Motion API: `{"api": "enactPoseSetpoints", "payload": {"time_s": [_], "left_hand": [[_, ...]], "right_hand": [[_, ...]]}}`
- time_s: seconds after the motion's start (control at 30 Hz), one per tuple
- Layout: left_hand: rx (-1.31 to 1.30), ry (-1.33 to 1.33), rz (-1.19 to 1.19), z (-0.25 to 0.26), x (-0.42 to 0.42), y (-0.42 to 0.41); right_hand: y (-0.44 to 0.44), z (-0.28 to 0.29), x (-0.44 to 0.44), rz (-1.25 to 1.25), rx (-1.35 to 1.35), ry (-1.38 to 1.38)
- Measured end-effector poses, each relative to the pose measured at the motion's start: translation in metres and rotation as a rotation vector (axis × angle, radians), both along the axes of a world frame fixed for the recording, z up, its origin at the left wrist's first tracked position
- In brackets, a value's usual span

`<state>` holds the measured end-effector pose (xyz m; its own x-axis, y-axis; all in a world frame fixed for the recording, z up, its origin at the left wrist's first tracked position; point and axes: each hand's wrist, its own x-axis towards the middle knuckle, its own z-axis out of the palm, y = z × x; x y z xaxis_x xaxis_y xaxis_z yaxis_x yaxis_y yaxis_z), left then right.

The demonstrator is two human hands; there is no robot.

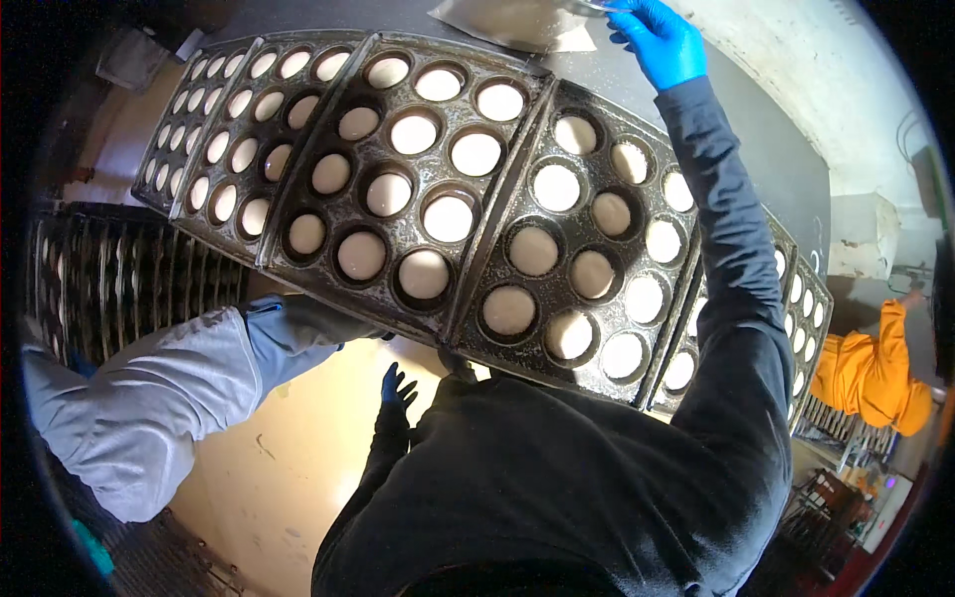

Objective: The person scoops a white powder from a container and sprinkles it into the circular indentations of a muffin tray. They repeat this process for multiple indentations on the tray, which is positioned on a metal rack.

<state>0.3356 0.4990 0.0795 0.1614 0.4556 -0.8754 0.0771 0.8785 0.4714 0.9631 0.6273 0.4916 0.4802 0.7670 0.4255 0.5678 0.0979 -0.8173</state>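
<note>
My right hand, in a blue glove, is stretched to the far side of the table. Its fingers hold the edge of a shiny dish or scoop, mostly cut off by the frame's top edge. Just beside it lies a pale bag or sheet with white powder on and around it. My left hand, also gloved, hangs low by my side with its fingers apart. Before me stand dark metal baking trays side by side, with round cups holding pale dough rounds. White powder is sprinkled over the trays.
A person in a grey top stands close on my left, beside a rack of stacked trays. Another person in orange is at the far right. The grey table top ends at a pale wall.
</note>
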Motion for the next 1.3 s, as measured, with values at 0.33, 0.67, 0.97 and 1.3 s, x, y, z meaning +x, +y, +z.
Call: {"api": "enactPoseSetpoints", "payload": {"time_s": [0.33, 0.67, 0.97, 1.3], "left_hand": [[-0.025, 0.010, 0.146, -0.003, -0.016, -0.031], [0.033, -0.027, 0.115, -0.021, -0.043, -0.065], [0.005, -0.071, 0.128, -0.016, -0.040, -0.030], [-0.024, -0.039, 0.145, -0.049, -0.099, -0.062]], "right_hand": [[0.055, -0.007, -0.023, 0.135, 0.031, 0.057], [0.030, -0.021, -0.025, 0.089, -0.028, 0.006], [-0.002, 0.002, -0.101, 0.142, -0.046, -0.102], [-0.027, 0.015, -0.144, 0.128, 0.003, -0.120]]}}
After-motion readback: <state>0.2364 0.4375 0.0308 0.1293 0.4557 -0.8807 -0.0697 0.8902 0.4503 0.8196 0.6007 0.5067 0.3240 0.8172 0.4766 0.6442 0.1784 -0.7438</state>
